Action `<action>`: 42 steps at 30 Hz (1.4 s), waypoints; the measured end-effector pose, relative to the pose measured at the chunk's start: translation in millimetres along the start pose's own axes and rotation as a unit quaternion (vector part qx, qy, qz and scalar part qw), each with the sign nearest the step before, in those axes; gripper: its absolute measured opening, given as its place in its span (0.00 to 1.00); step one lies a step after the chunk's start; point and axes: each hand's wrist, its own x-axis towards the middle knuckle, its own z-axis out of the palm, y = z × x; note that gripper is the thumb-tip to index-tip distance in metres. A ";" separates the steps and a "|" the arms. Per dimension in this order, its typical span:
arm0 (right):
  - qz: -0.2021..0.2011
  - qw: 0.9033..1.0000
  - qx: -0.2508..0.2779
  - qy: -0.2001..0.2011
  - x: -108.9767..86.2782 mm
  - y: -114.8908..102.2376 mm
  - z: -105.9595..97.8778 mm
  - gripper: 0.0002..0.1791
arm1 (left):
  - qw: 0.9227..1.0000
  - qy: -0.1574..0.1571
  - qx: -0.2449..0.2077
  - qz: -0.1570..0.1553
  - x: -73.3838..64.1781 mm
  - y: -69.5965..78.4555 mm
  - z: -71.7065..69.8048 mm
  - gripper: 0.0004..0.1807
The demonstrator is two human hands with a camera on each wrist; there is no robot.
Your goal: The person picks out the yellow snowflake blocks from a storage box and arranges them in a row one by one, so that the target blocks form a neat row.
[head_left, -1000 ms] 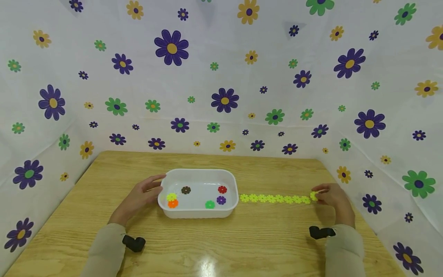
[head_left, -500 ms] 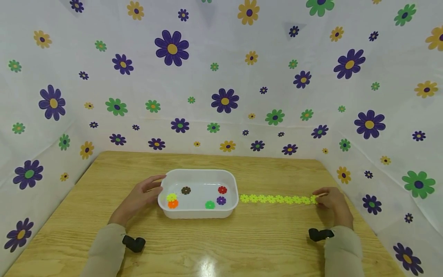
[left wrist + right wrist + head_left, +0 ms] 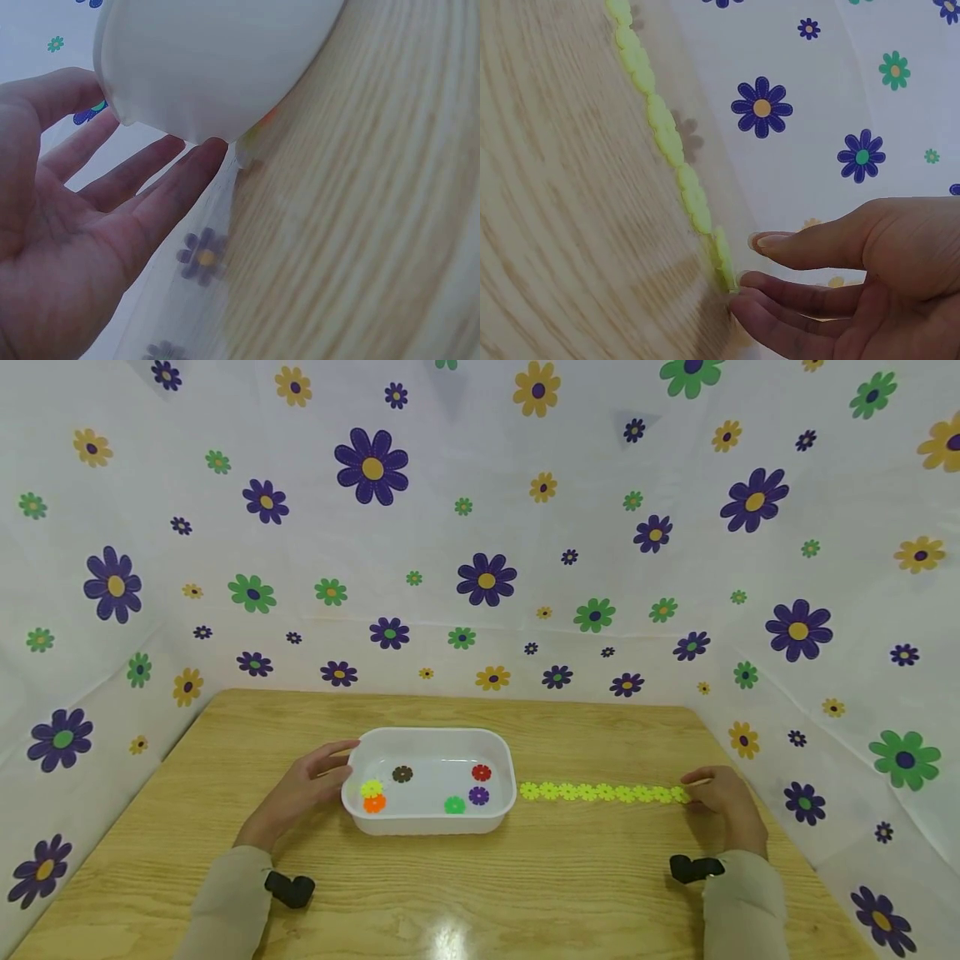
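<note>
A row of yellow flower-shaped plastic discs runs along the table to the right of a white plastic basin. At the row's right end my right hand touches or nearly touches the last disc; in the right wrist view a gap separates thumb and fingers. My left hand rests against the basin's left end, its fairly straight fingers touching the outer wall. Inside the basin lie single discs: yellow, orange, brown, red, purple and green.
The wooden table spreads in front of the basin. White cloth printed with flowers stands behind it and at both sides. A black wrist device sits on the left sleeve, another black device on the right.
My right hand brought the last yellow disc, which it held at the row's right end, down into line. Its fingers have since loosened and shifted slightly off it. Left hand and basin stayed put.
</note>
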 end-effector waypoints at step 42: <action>-0.239 0.963 -0.056 -0.113 -37.1 -258.6 163.3 0.10 | 1.000 0.006 0.014 -0.021 1.3 -2.0 -0.4 0.32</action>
